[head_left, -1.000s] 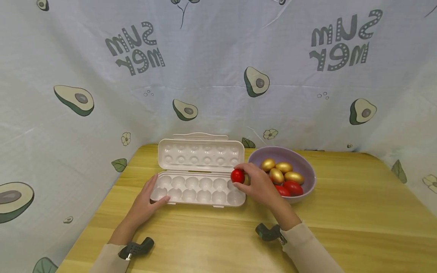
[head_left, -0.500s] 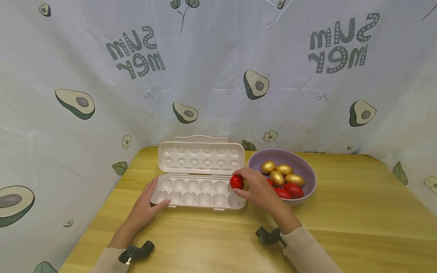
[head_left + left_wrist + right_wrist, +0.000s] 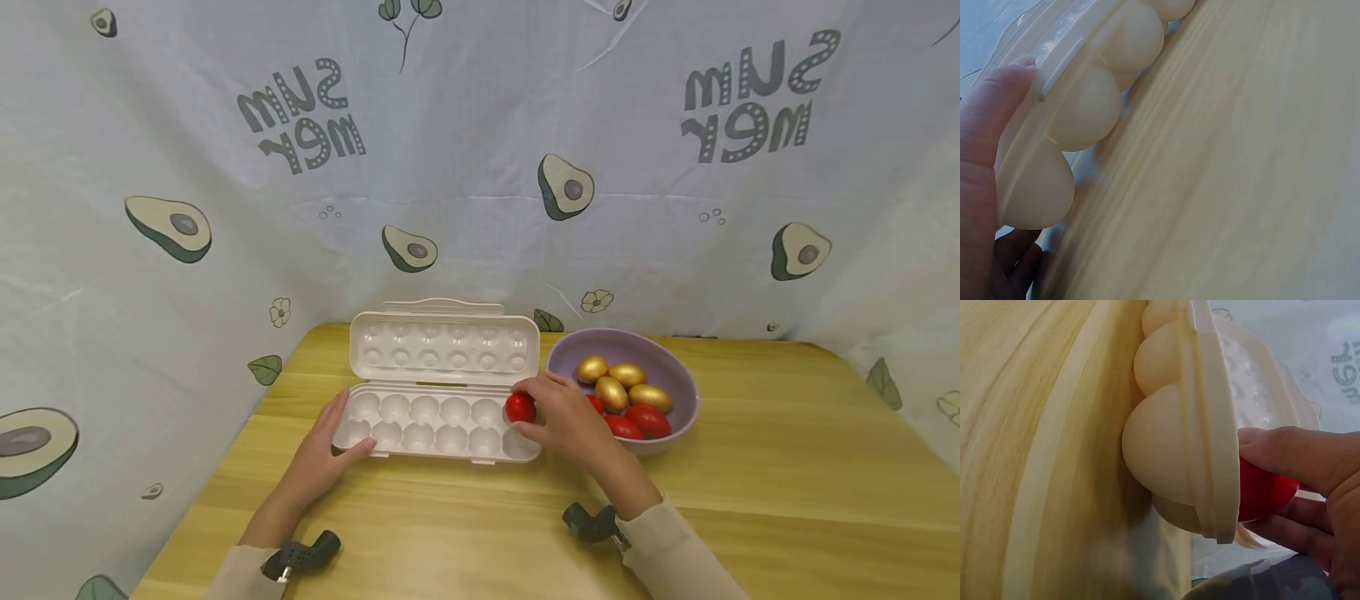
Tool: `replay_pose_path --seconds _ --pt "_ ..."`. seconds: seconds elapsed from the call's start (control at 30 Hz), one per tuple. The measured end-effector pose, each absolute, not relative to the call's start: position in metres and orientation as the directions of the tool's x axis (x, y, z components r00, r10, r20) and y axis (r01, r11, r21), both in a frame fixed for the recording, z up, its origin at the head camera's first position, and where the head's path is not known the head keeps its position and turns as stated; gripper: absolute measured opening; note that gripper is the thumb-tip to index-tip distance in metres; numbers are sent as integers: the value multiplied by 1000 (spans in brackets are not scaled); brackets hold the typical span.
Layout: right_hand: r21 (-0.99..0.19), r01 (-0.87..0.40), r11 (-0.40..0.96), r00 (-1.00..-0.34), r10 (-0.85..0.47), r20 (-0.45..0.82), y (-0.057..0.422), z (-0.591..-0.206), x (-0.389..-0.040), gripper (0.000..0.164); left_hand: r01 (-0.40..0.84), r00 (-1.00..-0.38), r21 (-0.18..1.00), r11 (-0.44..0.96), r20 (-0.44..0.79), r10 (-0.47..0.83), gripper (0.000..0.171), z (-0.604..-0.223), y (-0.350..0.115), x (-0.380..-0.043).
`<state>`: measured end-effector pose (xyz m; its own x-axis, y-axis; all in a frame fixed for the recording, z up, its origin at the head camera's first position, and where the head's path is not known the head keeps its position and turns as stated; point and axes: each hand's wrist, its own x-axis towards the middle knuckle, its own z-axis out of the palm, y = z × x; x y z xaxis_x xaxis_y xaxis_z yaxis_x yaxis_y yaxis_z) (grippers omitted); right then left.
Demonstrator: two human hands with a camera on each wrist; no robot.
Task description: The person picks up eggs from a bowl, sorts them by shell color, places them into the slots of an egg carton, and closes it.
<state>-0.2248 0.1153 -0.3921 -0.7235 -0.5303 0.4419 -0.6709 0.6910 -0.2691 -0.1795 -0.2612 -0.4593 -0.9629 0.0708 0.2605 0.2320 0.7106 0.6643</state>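
Observation:
An open cream plastic egg carton [image 3: 437, 457] lies on the table, its lid [image 3: 445, 377] tipped up behind. My left hand [image 3: 318, 454] grips the carton's left end, thumb over the front rim and fingers round the side. At the other end my right hand [image 3: 566, 421] pinches a red egg [image 3: 520, 408] between thumb and fingers, in the back right cup. The right wrist view shows the red egg [image 3: 1266, 490] above the carton's rim, its lower part hidden. The other cups hold nothing.
Just right of the carton stands a purple bowl [image 3: 686, 392] with several gold eggs [image 3: 611, 393] and red eggs [image 3: 648, 421], partly behind my right hand. The wooden table [image 3: 780, 433] runs back to a printed curtain [image 3: 465, 175].
My right hand has lowered the red egg into the back right cup of the carton. The left hand keeps its grip on the carton's left end.

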Motion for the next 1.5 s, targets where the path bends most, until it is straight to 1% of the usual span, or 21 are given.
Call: replay_pose_path --seconds 0.23,0.57,0.8,0.97,1.23,1.5 --pt "-239 -675 698 -714 -537 449 113 -393 -225 44 226 -964 660 716 259 65 89 -458 -262 -178" --pt "-164 -692 703 -678 -555 483 113 -396 -225 42 218 -967 667 713 248 63 90 -457 -261 -177" --pt "-133 -671 729 -691 -551 467 111 -400 -224 45 226 -964 663 714 256 68 89 -459 -262 -178" --pt "-101 -670 735 -684 -560 467 111 -400 -224 45 220 -965 665 714 254 61 90 -461 -261 -179" --pt "-72 -680 730 -666 -573 477 112 -399 -223 31 223 -964 672 707 257 59 91 -459 -259 -179" --pt "-95 -695 713 -647 -562 516 111 -400 -224 27 222 -964 664 714 261 57 89 -459 -260 -178"
